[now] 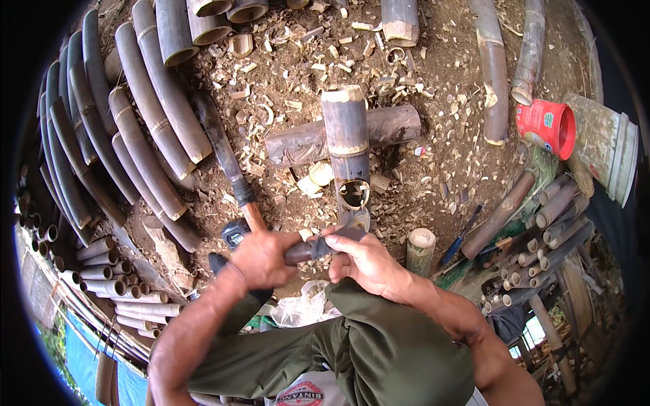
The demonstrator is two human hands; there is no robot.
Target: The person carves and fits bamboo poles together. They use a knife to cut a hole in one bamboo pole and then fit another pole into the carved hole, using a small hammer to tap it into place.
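My left hand is closed round the dark handle of a knife. My right hand grips the same knife farther along, with its thumb on the base of the blade. The knife's grey blade points away to the right, at the near end of a bamboo tube. A dark opening with a pale rim shows in this tube near the blade. Across a short brown log lies the tube, its far end pale and trimmed. A machete extends beyond my left hand; its wooden handle's end is hidden behind that hand.
Bamboo lengths lie in rows at left, above stacked tubes. Wood chips litter the dirt floor. At right are a red bucket, a whitish bucket, more tubes and a blue-handled tool. A short bamboo piece stands nearby.
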